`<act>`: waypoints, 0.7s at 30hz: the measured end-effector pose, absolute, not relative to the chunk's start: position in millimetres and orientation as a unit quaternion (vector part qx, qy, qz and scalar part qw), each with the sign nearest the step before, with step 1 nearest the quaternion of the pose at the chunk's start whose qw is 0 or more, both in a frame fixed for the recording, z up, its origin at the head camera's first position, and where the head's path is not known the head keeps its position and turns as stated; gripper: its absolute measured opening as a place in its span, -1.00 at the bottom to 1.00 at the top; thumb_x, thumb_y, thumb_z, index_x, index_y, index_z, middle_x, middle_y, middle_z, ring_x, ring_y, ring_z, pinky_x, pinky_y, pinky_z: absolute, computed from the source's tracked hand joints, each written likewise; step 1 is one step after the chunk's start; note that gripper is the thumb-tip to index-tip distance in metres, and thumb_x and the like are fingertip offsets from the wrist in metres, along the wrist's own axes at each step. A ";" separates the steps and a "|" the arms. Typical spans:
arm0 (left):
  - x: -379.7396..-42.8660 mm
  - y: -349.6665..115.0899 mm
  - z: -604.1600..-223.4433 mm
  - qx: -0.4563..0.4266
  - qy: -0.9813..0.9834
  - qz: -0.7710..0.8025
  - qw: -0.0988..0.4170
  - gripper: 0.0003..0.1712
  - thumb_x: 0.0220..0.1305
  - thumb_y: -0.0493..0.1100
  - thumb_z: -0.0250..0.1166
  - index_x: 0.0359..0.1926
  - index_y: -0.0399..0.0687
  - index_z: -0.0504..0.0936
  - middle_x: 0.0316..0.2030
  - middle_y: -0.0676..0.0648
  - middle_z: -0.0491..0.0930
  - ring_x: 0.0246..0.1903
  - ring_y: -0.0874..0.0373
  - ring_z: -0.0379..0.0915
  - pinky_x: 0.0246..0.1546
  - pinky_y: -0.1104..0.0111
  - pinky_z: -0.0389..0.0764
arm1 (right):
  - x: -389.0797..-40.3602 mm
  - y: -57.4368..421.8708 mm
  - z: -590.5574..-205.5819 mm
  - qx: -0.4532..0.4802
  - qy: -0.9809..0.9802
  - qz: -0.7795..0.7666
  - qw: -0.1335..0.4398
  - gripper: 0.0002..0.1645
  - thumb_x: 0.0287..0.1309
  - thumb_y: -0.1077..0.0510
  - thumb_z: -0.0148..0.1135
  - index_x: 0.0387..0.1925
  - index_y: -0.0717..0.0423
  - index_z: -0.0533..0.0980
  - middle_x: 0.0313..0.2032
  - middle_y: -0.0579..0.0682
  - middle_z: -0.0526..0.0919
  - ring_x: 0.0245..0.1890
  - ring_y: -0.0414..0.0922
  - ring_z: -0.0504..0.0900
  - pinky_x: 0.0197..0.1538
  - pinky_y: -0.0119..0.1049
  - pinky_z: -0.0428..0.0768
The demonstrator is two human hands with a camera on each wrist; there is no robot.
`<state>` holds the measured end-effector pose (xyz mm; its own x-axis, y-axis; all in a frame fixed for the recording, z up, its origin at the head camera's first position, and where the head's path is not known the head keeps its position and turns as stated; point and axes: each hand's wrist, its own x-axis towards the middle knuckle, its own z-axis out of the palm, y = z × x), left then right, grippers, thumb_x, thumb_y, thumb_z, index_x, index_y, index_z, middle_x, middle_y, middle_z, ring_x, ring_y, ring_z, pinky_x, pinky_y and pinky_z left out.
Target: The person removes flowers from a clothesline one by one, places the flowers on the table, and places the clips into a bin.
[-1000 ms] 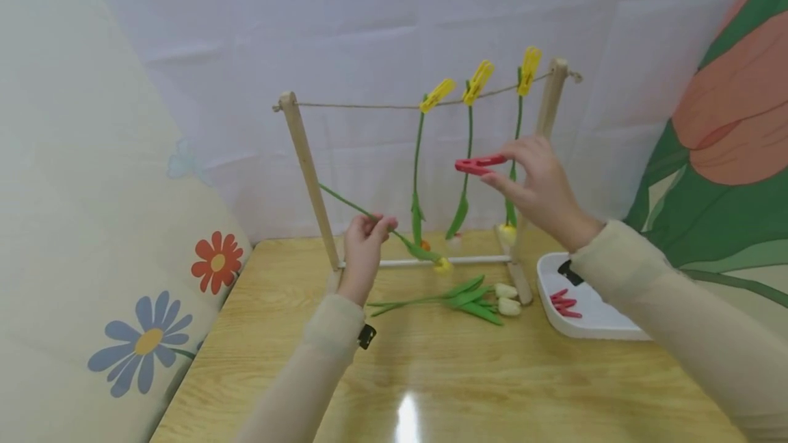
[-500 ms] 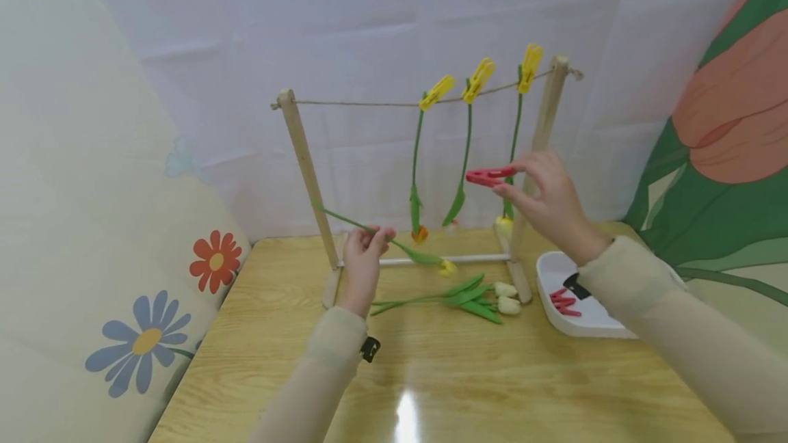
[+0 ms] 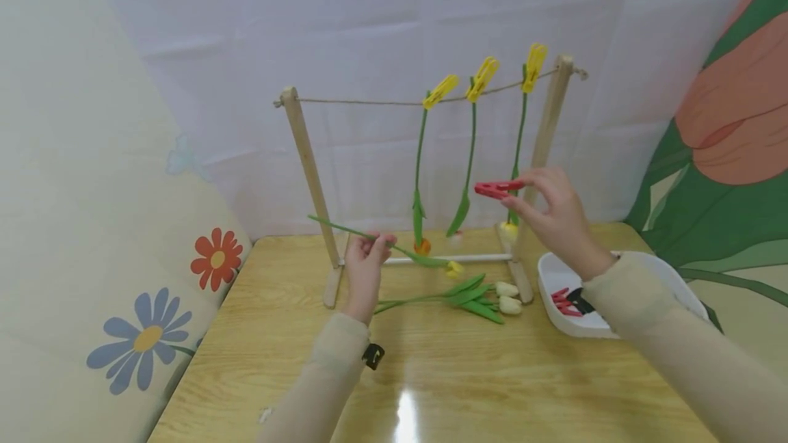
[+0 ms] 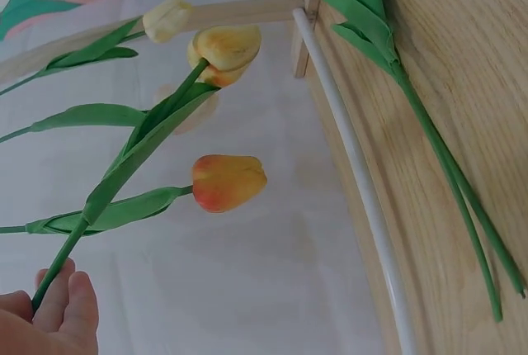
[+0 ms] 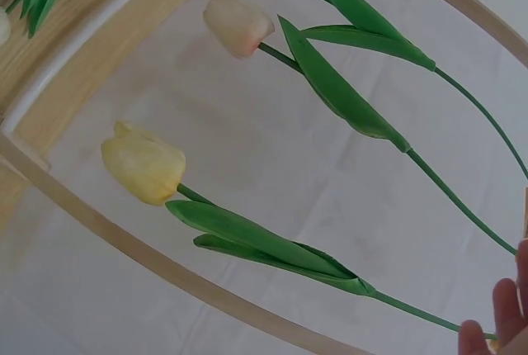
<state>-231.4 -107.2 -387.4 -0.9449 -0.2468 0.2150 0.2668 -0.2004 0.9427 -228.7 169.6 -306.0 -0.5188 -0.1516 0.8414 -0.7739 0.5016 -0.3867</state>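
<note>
My left hand (image 3: pixel 364 271) holds an artificial tulip (image 3: pixel 425 258) by its green stem, the yellow bloom pointing right and slightly down. In the left wrist view, that bloom (image 4: pixel 224 51) shows orange streaks above the fingers. My right hand (image 3: pixel 557 217) pinches a red clothespin (image 3: pixel 492 189) between thumb and fingers, in front of the hanging flowers. Three tulips hang bloom-down from a twine line (image 3: pixel 363 101), each under a yellow clothespin (image 3: pixel 440 91). The right wrist view shows only fingertips (image 5: pixel 505 314) at its edge; the red clothespin is not discernible there.
The twine runs between two wooden posts (image 3: pixel 308 156) joined low down by a white rod (image 3: pixel 480 258). White tulips (image 3: pixel 474 298) lie on the wooden table (image 3: pixel 468 381) before the rack. At right, a white tray (image 3: pixel 677 286) contains red clothespins (image 3: pixel 563 303).
My right hand has moved down and a little right with the red clothespin. My left hand has lowered slightly, and its tulip lies more level, the stem end now lower.
</note>
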 end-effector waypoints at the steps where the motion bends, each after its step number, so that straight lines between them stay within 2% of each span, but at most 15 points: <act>1: -231.5 -107.4 -389.0 -0.009 -0.609 -0.776 0.164 -0.91 0.44 -0.35 0.16 -0.12 -0.32 0.44 -0.29 0.02 0.69 -0.24 0.30 0.61 -0.10 0.48 0.67 | -228.5 169.8 -307.1 0.299 -0.773 0.401 0.390 0.03 0.13 -0.52 0.04 -0.20 0.50 0.56 -0.22 0.39 0.61 -0.08 -0.17 0.39 0.08 -0.40 0.31; 5: -231.2 -107.0 -393.0 -0.002 -0.608 -0.777 0.160 -0.93 0.44 -0.35 0.15 -0.12 -0.30 0.44 -0.27 0.00 0.70 -0.23 0.30 0.61 -0.08 0.47 0.68 | -228.0 171.2 -312.5 0.300 -0.770 0.404 0.392 0.01 0.14 -0.50 0.05 -0.22 0.49 0.56 -0.25 0.38 0.61 -0.07 -0.28 0.37 0.07 -0.43 0.30; 14: -225.6 -100.9 -399.6 0.030 -0.626 -0.765 0.148 -0.86 0.48 -0.34 0.11 -0.03 -0.34 0.41 -0.09 -0.24 0.68 -0.15 0.25 0.60 0.06 0.36 0.66 | -223.6 177.1 -322.4 0.284 -0.780 0.415 0.372 -0.17 0.22 -0.34 0.19 -0.18 0.47 0.57 -0.20 0.36 0.60 -0.03 -0.45 0.30 0.10 -0.43 0.29; 18: -225.7 -97.6 -407.3 0.040 -0.625 -0.767 0.142 -0.87 0.48 -0.33 0.11 -0.03 -0.31 0.41 -0.07 -0.26 0.67 -0.12 0.22 0.61 0.11 0.33 0.65 | -222.1 179.7 -326.4 0.279 -0.782 0.416 0.370 -0.23 0.22 -0.29 0.22 -0.18 0.46 0.57 -0.21 0.35 0.61 -0.04 -0.48 0.30 0.09 -0.41 0.30; 21: -226.1 -94.1 -414.4 0.053 -0.617 -0.772 0.143 -0.92 0.47 -0.34 0.12 -0.08 -0.27 0.43 -0.11 -0.22 0.70 -0.16 0.24 0.60 0.08 0.34 0.66 | -221.1 181.9 -330.1 0.272 -0.787 0.414 0.368 -0.34 0.23 -0.17 0.30 -0.19 0.47 0.57 -0.21 0.36 0.60 -0.04 -0.48 0.30 0.07 -0.39 0.31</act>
<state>-226.1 -94.1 -414.4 -0.9532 -0.2870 0.0951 0.1557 -0.1966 0.9680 -221.1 181.9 -330.1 -0.5813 -0.1239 0.8042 -0.7326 0.5098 -0.4510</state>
